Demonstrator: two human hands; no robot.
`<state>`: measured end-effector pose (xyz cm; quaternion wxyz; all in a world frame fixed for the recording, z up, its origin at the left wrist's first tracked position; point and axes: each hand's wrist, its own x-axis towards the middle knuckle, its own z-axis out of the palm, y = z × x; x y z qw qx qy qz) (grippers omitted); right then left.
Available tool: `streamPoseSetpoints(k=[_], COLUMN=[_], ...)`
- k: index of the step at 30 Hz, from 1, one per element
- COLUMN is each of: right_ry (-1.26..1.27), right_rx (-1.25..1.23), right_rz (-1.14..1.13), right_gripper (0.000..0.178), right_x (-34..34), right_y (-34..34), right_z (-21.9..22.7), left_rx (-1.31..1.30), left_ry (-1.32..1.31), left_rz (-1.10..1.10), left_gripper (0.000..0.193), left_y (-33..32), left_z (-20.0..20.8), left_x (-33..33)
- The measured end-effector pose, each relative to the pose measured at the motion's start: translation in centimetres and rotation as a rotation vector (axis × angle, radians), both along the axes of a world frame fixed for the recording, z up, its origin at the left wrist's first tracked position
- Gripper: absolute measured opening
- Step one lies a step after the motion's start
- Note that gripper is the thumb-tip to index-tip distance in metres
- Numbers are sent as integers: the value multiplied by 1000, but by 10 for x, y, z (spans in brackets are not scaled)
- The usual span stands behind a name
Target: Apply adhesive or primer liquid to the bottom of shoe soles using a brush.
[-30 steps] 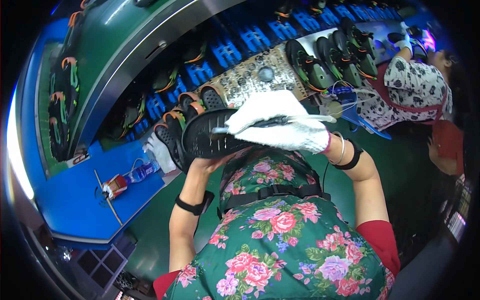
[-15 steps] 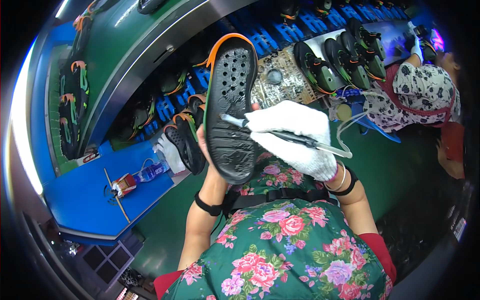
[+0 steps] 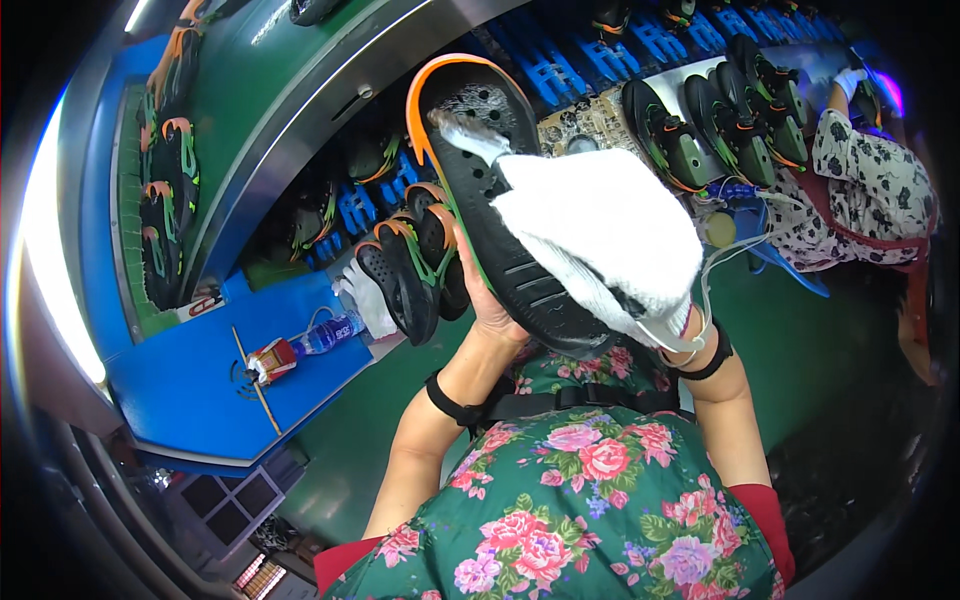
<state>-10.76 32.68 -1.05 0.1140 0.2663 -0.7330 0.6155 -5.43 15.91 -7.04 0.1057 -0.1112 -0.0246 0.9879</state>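
A black shoe sole with round holes and an orange-and-green edge is held up in front of me, its orange-rimmed end pointing away. My bare left hand grips it from beneath along its left side. My right hand, in a white knitted glove, is closed around a brush whose bristles touch the sole's far, holed part. That surface has a wet shine. The brush handle is mostly hidden by the glove. A pale thin tube trails near my right wrist. The glove covers the sole's middle right part.
More black shoes hang left of the sole; others stand on the far bench. A blue side table carries a bottle and a red box. A metal-edged conveyor curves behind. Another person works at right.
The brush has moved from the sole's middle to its far, orange-rimmed end. The sole has tilted, its near end shifting right. My gloved hand has come up over it.
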Motion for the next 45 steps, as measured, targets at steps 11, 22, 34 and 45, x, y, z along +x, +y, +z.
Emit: streamPoseSetpoints(k=[11,22,34,45], right_ry=[233,319,373,-42], right_rx=[-302,-242,-244,-76], right_rz=[-114,52,-59,-60], right_gripper=[31,31,32,21], right_x=[-12,-23,-26,-10], right_y=[-30,-3,-6,10], right_z=[-58,7,-24,17], left_rx=[-290,217,41,-386], left_ry=[-149,-126,-53,-54], left_rz=[-148,-111,-134,-181], left_gripper=[91,97,93,93], left_y=[7,-2,9,7], left_z=[-4,-27,-14,-23], left_x=[6,14,6,7])
